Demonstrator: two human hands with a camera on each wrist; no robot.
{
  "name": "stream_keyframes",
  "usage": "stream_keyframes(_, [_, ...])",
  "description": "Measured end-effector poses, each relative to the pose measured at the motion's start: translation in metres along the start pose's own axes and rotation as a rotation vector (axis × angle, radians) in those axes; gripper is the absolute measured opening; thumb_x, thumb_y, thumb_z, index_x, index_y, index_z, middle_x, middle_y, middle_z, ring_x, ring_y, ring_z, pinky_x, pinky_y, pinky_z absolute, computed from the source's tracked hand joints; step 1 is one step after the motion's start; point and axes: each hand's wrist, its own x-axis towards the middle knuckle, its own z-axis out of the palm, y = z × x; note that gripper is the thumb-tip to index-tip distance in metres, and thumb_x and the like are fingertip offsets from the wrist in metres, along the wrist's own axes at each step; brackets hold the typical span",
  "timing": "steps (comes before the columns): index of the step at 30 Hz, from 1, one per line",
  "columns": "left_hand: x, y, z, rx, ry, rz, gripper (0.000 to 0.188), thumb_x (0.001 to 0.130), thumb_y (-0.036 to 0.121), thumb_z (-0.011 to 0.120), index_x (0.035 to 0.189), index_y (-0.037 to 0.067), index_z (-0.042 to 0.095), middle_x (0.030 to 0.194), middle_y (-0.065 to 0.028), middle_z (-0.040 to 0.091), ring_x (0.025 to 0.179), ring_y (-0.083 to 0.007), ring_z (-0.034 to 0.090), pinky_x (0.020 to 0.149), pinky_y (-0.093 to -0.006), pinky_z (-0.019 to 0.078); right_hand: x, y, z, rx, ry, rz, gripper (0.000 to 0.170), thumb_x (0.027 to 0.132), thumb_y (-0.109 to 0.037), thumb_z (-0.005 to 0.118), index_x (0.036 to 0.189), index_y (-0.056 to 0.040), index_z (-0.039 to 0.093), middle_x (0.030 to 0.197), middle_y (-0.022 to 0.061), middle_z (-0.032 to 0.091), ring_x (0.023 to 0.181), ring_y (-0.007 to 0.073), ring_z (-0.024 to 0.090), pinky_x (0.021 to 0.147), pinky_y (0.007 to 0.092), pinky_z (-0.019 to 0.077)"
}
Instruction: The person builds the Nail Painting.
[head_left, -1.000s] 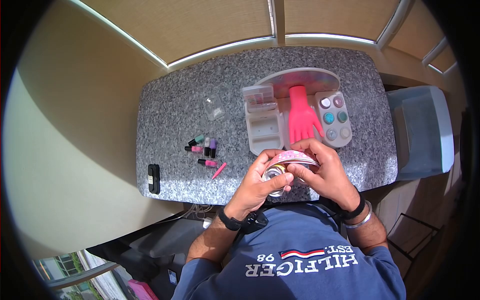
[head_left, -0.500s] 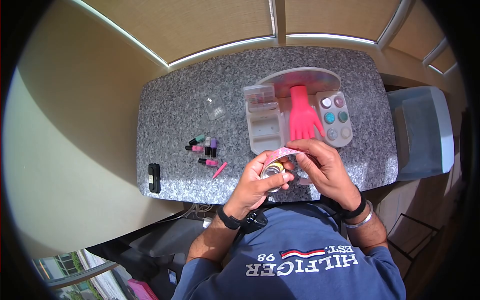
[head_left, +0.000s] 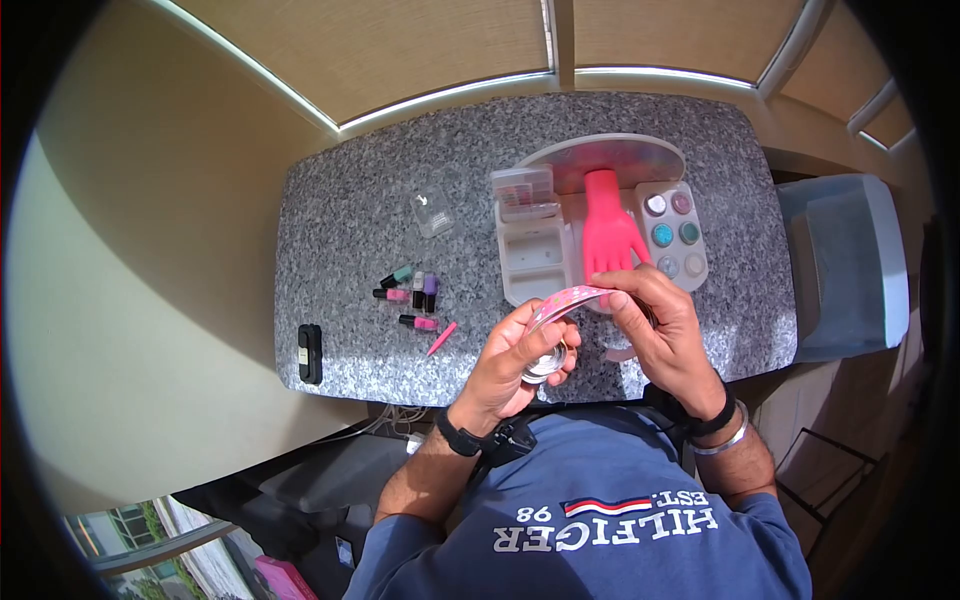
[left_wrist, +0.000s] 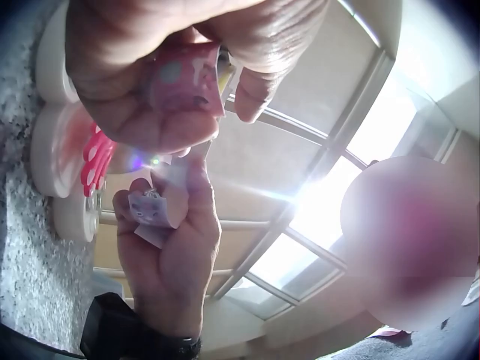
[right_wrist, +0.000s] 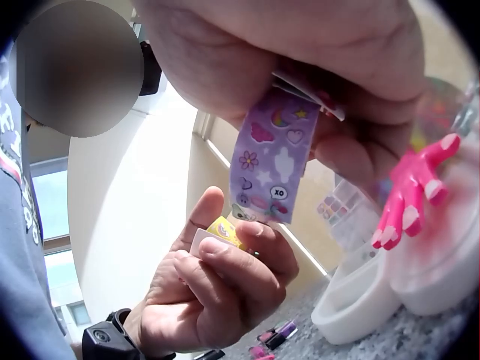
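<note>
- Sticker strip [head_left: 565, 299] is gripped by left hand [head_left: 512, 362] and right hand [head_left: 668, 333].
- Pink model hand [head_left: 606, 225] is seen at its one o'clock.
- Nail polish bottles [head_left: 430, 290] at nine.

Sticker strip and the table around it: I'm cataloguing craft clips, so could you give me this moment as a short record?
left hand: grips one part of the strip
right hand: pinches the strip farther along
strip: bowed between the hands
model hand: pink, at the middle of the tray
pots: six, on the tray's right side
bottles: five, left of the tray
pen: pink, near the bottles
case: black, near the table's left edge
</note>
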Motion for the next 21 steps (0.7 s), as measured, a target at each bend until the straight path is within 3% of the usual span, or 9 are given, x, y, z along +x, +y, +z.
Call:
stream_keyframes(7, [-0.001, -0.002, -0.007, -0.074, -0.022, 0.010, 0.038, 0.113, 0.039, 0.071, 0.124, 0.003, 0.064, 0.111, -0.0144, 0.068, 0.094, -0.0207, 0.071, 0.065, -0.0254, 0.0559, -0.001, -0.003, -0.002, 0.031, 0.033, 0.001, 0.022, 0.113, -0.016, 0.070, 0.128, -0.0029, 0.080, 0.099, 0.0066, 0.070, 0.088, 0.0155, 0.066, 0.076, 0.0311, 0.0519])
stream_keyframes(13, [0.000, -0.007, -0.011, -0.007, 0.022, 0.139, 0.032, 0.109, 0.027, 0.077, 0.126, 0.004, 0.062, 0.109, -0.0140, 0.068, 0.088, -0.0177, 0.070, 0.052, -0.0186, 0.0492, -0.003, -0.002, -0.001, 0.090, 0.073, 0.013, 0.021, 0.114, -0.015, 0.069, 0.127, -0.0023, 0.079, 0.098, 0.0054, 0.070, 0.087, 0.0135, 0.064, 0.075, 0.0304, 0.0504])
stream_keyframes(21, [0.001, 0.004, 0.002, 0.107, 0.160, 0.262, 0.032, 0.110, 0.021, 0.075, 0.134, 0.008, 0.059, 0.107, -0.0140, 0.072, 0.078, -0.0127, 0.069, 0.049, -0.0172, 0.0472, -0.004, 0.002, -0.002, -0.010, 0.026, -0.015, 0.022, 0.114, -0.013, 0.067, 0.128, -0.0005, 0.078, 0.096, 0.0076, 0.070, 0.085, 0.0166, 0.066, 0.075, 0.0324, 0.0521])
